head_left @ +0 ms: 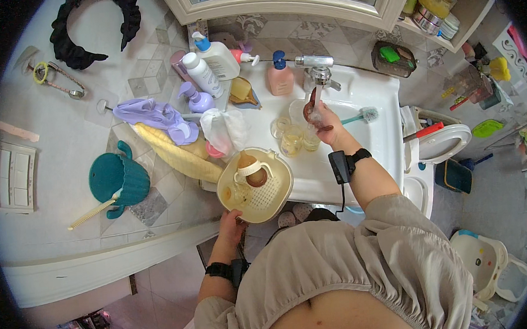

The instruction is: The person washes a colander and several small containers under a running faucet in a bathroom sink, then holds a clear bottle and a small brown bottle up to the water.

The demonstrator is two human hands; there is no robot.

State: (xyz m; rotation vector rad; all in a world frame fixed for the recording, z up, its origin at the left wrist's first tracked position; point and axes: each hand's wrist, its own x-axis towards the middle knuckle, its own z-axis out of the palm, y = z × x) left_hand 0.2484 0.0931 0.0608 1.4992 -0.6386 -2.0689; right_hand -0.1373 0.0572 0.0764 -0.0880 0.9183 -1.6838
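My left hand grips the near edge of a cream draining basket at the sink's left side. Inside that basket lies a two-handled baby bottle with a brownish teat, beside a clear piece. Under the running tap, my right hand holds a curved reddish-brown piece in the water; its exact kind is unclear. Several clear cups or jars stand on the sink deck just left of that hand. A teal-handled brush lies in the basin to its right.
Pump bottles, a white spray bottle and a bar of soap line the sink's back left. A yellow towel and lilac cloth hang at left, above a teal holder. The toilet stands at right.
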